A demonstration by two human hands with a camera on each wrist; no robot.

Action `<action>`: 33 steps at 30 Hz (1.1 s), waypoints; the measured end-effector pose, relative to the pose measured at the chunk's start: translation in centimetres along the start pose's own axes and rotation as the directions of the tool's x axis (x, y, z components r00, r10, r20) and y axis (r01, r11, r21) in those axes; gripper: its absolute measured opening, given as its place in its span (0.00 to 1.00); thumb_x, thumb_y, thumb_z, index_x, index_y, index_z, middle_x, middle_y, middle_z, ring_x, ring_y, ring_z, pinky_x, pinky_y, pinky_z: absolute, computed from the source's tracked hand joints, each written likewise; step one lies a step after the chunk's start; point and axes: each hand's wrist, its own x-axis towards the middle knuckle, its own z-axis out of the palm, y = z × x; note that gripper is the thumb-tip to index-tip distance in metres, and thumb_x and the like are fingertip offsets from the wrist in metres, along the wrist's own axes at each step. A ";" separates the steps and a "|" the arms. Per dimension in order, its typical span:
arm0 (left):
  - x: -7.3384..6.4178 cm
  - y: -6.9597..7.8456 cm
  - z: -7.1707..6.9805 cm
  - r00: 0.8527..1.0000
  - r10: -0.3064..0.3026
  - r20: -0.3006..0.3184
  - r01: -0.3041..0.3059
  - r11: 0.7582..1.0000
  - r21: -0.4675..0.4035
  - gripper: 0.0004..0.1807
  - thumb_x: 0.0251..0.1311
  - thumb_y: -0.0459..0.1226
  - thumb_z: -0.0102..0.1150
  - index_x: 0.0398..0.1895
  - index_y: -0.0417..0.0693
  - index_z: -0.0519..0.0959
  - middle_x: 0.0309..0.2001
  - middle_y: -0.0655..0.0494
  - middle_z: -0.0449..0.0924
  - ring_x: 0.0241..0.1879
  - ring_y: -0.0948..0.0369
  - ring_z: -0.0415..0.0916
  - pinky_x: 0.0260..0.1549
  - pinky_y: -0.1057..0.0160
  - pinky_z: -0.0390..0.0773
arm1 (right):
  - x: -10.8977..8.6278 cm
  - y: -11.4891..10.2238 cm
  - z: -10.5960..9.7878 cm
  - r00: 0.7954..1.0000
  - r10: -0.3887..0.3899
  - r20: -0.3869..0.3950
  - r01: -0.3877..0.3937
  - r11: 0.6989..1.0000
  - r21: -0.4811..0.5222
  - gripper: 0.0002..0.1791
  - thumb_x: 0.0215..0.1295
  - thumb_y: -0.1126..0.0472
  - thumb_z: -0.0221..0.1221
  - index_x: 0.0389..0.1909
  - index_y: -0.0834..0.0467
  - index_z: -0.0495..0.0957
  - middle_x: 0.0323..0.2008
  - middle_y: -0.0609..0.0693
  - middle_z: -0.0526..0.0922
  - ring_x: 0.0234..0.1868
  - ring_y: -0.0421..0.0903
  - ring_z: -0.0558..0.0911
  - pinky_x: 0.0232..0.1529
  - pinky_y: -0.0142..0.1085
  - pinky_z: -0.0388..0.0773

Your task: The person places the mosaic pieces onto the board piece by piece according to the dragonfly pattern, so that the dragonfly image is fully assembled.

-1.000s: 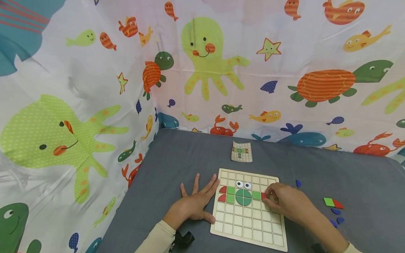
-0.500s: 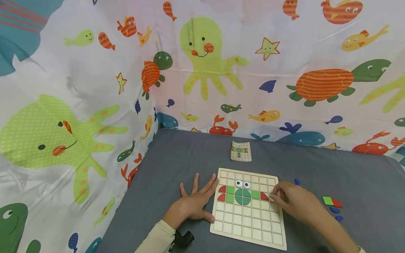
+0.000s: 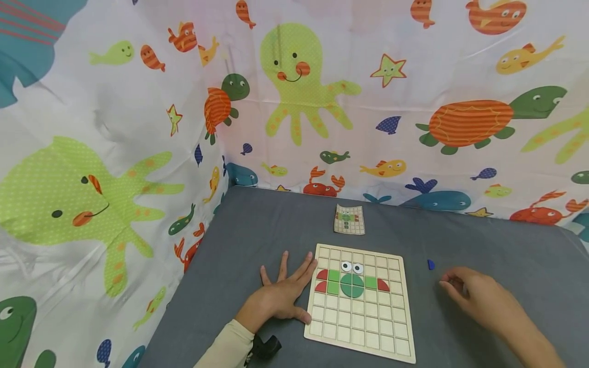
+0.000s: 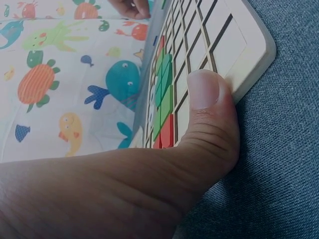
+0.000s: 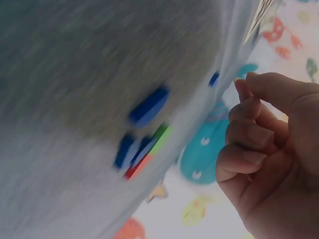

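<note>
A wooden grid board (image 3: pixel 363 327) lies on the grey cloth, holding green, red and white-eyed pieces in its upper rows. My left hand (image 3: pixel 281 299) is spread flat at its left edge; in the left wrist view the thumb (image 4: pixel 207 92) presses on the rim. To the right of the board, my right hand (image 3: pixel 480 296) hovers over the cloth, fingers loosely curled, thumb and index tips together, holding nothing. A small blue piece (image 3: pixel 430 265) lies just beyond its fingertips. In the right wrist view, a nearer blue piece (image 5: pixel 149 106) lies close to a green piece (image 5: pixel 160 139) and a red one.
A small pattern card (image 3: pixel 349 220) with a gridded picture lies behind the board. A white curtain (image 3: pixel 322 102) printed with sea animals rises at the back and left. The right forearm hides the other loose pieces in the head view.
My right hand has let go of the red piece on the board's right side and moved right, off the board and over the cloth. The left hand has stayed in place.
</note>
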 end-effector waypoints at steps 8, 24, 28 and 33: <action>-0.5 0.5 -0.4 1.000 -0.011 -0.002 0.011 1.000 0.011 0.71 0.51 0.61 0.76 0.88 0.71 0.35 0.87 0.68 0.24 0.82 0.40 0.12 0.62 0.12 0.25 | -1.0 4.0 -0.8 0.998 0.056 -0.001 -0.056 0.997 -0.053 0.07 0.68 0.59 0.71 0.43 0.56 0.86 0.33 0.46 0.81 0.30 0.44 0.78 0.26 0.45 0.77; -0.3 0.1 0.0 1.000 -0.003 0.007 0.003 1.000 0.006 0.70 0.52 0.60 0.77 0.88 0.71 0.34 0.87 0.68 0.24 0.82 0.38 0.12 0.62 0.12 0.26 | -2.1 5.4 -0.7 0.987 0.157 0.037 -0.149 0.974 -0.169 0.15 0.59 0.58 0.78 0.43 0.63 0.88 0.35 0.54 0.77 0.29 0.47 0.74 0.27 0.49 0.79; -0.3 0.3 -0.1 1.000 0.000 -0.006 0.000 1.000 0.008 0.71 0.51 0.60 0.77 0.88 0.71 0.35 0.87 0.68 0.25 0.82 0.38 0.12 0.62 0.11 0.26 | -2.0 5.4 -0.8 0.989 0.148 0.024 -0.141 0.975 -0.173 0.13 0.60 0.60 0.77 0.41 0.63 0.88 0.34 0.52 0.77 0.28 0.46 0.74 0.26 0.48 0.79; -0.4 0.5 -0.2 1.000 0.016 -0.004 -0.016 1.000 -0.005 0.71 0.52 0.58 0.77 0.88 0.69 0.34 0.87 0.66 0.25 0.81 0.37 0.12 0.61 0.11 0.25 | -1.7 5.5 -0.9 0.991 0.134 0.031 -0.125 0.972 -0.200 0.10 0.61 0.62 0.76 0.39 0.62 0.89 0.33 0.51 0.77 0.27 0.45 0.75 0.26 0.48 0.81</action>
